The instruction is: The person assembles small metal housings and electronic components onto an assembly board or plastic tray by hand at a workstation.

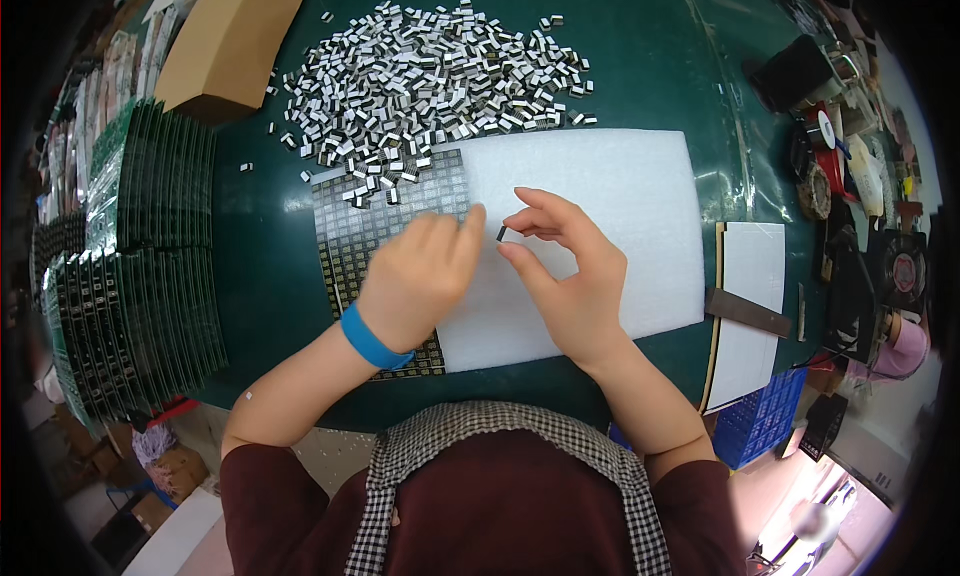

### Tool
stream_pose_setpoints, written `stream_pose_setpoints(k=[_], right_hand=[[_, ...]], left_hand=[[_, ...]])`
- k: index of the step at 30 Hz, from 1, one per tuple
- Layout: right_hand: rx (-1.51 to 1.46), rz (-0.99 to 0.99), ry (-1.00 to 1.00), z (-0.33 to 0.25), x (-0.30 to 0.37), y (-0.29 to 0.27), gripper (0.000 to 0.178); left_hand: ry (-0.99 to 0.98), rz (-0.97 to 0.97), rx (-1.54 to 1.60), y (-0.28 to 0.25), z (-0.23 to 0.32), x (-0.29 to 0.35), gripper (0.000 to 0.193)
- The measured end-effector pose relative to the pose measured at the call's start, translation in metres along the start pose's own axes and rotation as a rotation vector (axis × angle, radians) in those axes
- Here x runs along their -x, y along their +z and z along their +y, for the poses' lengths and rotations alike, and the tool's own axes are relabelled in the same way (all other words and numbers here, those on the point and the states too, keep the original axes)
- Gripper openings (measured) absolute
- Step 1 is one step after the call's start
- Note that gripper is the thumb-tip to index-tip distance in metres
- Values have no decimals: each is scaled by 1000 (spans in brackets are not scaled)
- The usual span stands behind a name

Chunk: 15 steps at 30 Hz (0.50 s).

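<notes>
Between its thumb and index finger, my right hand [580, 266] pinches a small black-and-white electronic component [502, 234], over a white foam sheet [610, 176]. Just left of it is my left hand [425, 271], with a blue wristband [370, 338] at the wrist. Its fingers point toward the component but are blurred and partly hidden. Beneath this hand lies a dark panel of circuit boards [350, 261], gridded with small gold squares and partly covered by the hand and forearm. Several loose components rest on the panel's far end, by a large pile of the same parts [430, 76].
Stacked green circuit boards [140, 266] stand at the left, with a cardboard box [230, 46] behind them. At the right, a dark flat bar [748, 312] lies across a white board [755, 266]. A blue crate [760, 416] sits below the green table's [660, 46] edge.
</notes>
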State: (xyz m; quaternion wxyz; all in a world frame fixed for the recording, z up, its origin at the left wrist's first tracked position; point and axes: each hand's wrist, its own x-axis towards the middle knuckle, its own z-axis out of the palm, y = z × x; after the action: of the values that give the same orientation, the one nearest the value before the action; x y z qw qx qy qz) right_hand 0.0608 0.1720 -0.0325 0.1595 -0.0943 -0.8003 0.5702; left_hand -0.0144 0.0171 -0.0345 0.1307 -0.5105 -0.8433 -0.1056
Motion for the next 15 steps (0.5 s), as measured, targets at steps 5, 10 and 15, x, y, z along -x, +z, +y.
stream_pose_setpoints(k=[5,10,15], right_hand=[[204,50,-285,1,1,-1,44],[171,47,-396,1,0,2,44],[170,63,-446,3,-1,2,44]], left_hand=[[-878,-21,1482,-23,-12,-9,36],[-1008,-111,1852,-16,-5,-6,37],[-1018,-93,1874,-12,-1,-5,35]])
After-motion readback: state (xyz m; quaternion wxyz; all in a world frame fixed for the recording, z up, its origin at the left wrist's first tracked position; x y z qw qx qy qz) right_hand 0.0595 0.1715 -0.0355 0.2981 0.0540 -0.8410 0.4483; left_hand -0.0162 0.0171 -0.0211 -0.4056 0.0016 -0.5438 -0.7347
